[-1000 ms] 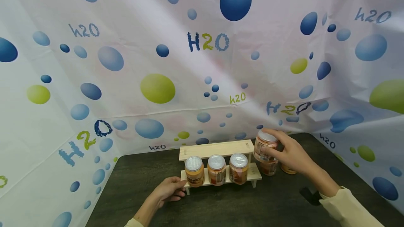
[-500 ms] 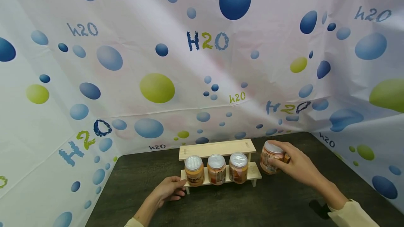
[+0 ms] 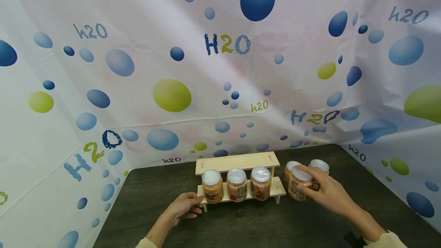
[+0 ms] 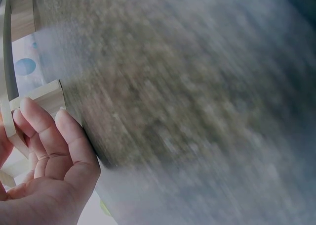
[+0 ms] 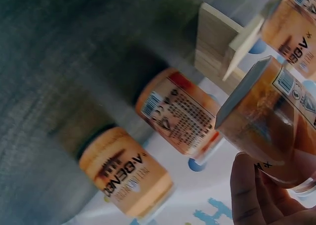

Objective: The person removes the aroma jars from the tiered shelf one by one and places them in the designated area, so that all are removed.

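My left hand [image 3: 186, 206] grips the left end of a two-tier wooden rack [image 3: 237, 163]. In the left wrist view, its fingers [image 4: 47, 131] curl at the end of the board. Three orange-labelled jars with silver lids stand on the lower tier: a left jar [image 3: 212, 193], a middle jar [image 3: 236, 191] and a right jar [image 3: 260, 190]. To the right of the rack, my right hand [image 3: 325, 191] holds another such jar [image 3: 298, 191] near its lid. That jar's base shows in the right wrist view, tilted and apart from the table.
Two more jars stand on the dark table [image 3: 241, 229] behind the held one: a nearer-rack jar [image 3: 292, 164] and a farther-right jar [image 3: 320, 165], partly covered by my hand. A white sheet [image 3: 138, 87] printed with coloured dots hangs around the table.
The right hand has brought its jar down, slightly rightward and towards me, from beside the rack's upper tier. Two jars behind it now show more. The left hand and rack stay put.
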Tool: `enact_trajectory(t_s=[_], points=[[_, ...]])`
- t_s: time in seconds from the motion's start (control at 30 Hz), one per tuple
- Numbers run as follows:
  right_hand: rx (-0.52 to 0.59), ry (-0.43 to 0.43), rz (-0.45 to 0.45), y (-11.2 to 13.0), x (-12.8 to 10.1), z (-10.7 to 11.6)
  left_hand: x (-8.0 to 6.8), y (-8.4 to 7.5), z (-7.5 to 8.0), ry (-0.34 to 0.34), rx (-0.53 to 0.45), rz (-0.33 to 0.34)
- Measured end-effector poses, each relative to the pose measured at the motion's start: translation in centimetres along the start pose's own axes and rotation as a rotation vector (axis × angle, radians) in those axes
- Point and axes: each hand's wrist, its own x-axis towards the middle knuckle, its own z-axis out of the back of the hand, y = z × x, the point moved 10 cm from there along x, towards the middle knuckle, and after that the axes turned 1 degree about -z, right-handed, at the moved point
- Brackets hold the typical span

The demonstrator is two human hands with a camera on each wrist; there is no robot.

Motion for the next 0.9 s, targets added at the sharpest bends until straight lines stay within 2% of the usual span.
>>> enact_trajectory(t_s=[0.37, 0.9], points=[[-0.036, 0.039, -0.066, -2.3, -0.8, -2.1, 0.1, 0.2, 0.0, -0.005, 0.0, 0.005], [-0.027, 0.072, -0.065, -3.7, -1.6, -4.4, 0.0, 0.0, 0.0, -0.001, 0.0, 0.0]])
